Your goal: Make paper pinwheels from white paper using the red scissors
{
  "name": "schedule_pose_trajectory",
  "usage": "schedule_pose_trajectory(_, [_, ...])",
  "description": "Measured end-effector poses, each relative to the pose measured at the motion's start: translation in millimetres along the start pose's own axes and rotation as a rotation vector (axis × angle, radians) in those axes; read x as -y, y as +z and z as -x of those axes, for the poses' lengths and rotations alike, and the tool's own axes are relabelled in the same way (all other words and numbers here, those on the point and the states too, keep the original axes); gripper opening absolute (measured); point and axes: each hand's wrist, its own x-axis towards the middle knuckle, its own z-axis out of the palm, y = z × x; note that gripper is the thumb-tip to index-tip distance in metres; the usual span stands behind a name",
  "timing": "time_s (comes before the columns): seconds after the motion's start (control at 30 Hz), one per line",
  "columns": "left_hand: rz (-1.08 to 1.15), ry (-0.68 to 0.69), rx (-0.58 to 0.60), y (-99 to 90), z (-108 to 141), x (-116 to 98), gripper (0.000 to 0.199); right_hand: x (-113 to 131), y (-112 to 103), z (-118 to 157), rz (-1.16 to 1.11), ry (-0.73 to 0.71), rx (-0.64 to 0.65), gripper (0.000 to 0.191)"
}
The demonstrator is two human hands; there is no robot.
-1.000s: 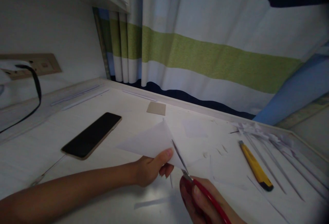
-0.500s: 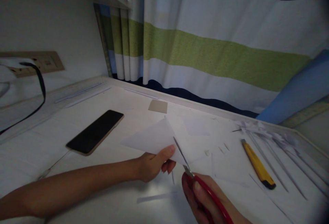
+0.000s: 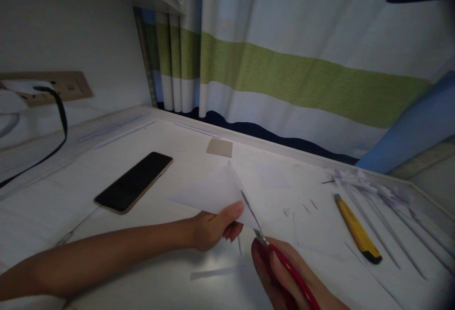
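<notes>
Paper point(image 3: 204, 189): white, pinched near its near right corner by the left fingers, the rest spreading beyond them.
Left hand point(image 3: 218, 227): thumb pressed on top of the paper, other fingers curled underneath, grasping it.
Right hand point(image 3: 280, 272): fingers wrapped round the red handles of the scissors.
Scissors point(image 3: 262, 240): blades pointing away from the right fingers; one runs just beside the left thumb, along the paper's right edge. How far they are spread, I cannot tell.
Strip point(image 3: 215, 272): lying nearer the viewer than the left fingers, left of the right ones.
Card point(image 3: 219, 148): greyish, flat, beyond the left fingers and the paper's tip.
Phone point(image 3: 134, 182): dark side up, left of the left fingers.
Cutter point(image 3: 357, 228): yellow, right of the right fingers, well apart.
Rods point(image 3: 373, 227): thin, right of the cutter, farther from those fingers.
Curtain point(image 3: 284, 70): striped, far beyond both hands' fingers.
</notes>
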Motion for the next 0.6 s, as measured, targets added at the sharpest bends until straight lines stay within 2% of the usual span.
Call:
schedule_pose_trajectory(0.13, [-0.002,-0.002,0.009,0.1,1,-1,0.056,-8,-10,-3,0.063,-0.066,0.104,0.051])
schedule_pose_trajectory(0.47, [-0.033,0.035,0.017,-1.0,1,-3,0.056,-12,0,-9,0.129,-0.081,-0.004,0.051])
schedule_pose_trajectory(0.6, [-0.046,0.051,0.017,-0.9,1,-3,0.056,-10,0,-10,0.136,-0.058,0.02,0.049])
